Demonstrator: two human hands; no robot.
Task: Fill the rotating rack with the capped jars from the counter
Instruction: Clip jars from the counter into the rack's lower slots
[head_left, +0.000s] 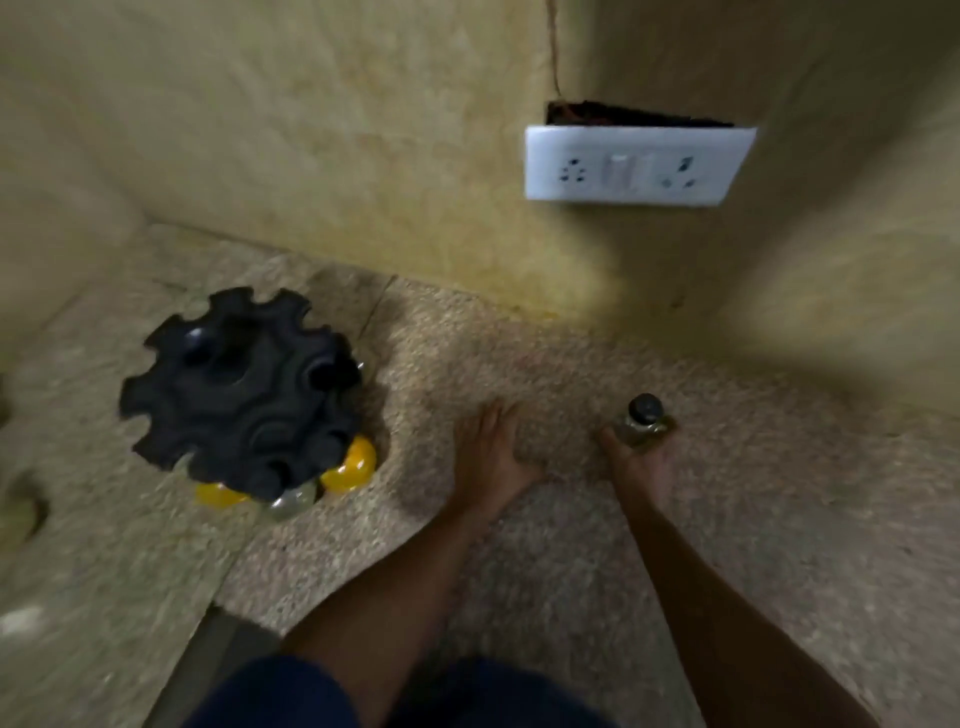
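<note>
Here, one jar in right grip, left hand flat; perhaps three jars racked.

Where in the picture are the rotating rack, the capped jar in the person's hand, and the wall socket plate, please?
rotating rack (241, 387): head view, on its black top.
capped jar (644, 415): head view, on its neck just below the dark cap, held by the right hand (636, 460).
socket plate (636, 165): head view, on its white face by the switch.

White switch-and-socket plate on the yellowish wall above the speckled stone counter
</note>
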